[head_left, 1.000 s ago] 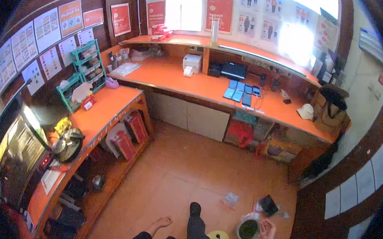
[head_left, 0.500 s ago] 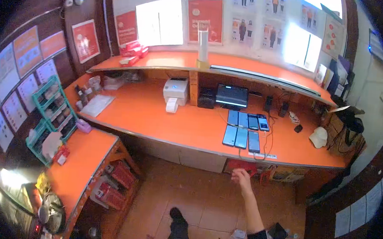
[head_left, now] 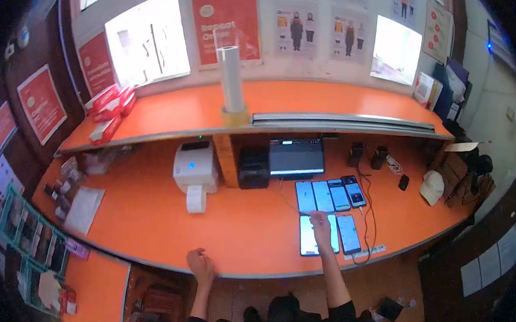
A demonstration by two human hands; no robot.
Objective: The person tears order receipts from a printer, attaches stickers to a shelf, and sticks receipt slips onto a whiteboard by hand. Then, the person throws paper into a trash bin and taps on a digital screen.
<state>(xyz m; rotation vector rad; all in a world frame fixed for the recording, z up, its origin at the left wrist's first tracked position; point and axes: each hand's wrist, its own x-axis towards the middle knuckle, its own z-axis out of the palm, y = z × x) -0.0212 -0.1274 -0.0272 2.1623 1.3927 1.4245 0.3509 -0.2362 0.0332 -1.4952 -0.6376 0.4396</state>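
Over the front edge of the orange desk [head_left: 247, 243] is my left hand [head_left: 201, 264], its fingers loosely bent and apart, with nothing in them. My right hand [head_left: 321, 227] reaches over the lower row of phones, fingertips at a lit tablet-like phone [head_left: 309, 238]; contact is too small to make out. It holds nothing that I can see and partly covers the phone beside it. Another lit phone [head_left: 349, 234] lies just to its right. Behind it is an upper row with a blue-screened phone [head_left: 305, 196] and a darker phone [head_left: 353, 191] with a cable.
A white printer [head_left: 195, 168] with paper hanging out stands left of a monitor [head_left: 296, 157]. Above runs a shelf with a clear roll [head_left: 231, 80] and red boxes [head_left: 109, 109]. A white cap [head_left: 432, 187] and cables lie at the right; a green rack [head_left: 32, 230] is at the left.
The view has risen and moved closer to the desk. My right hand has gone from beside a bowl on the floor up to the phones. My left hand is now at the desk edge.
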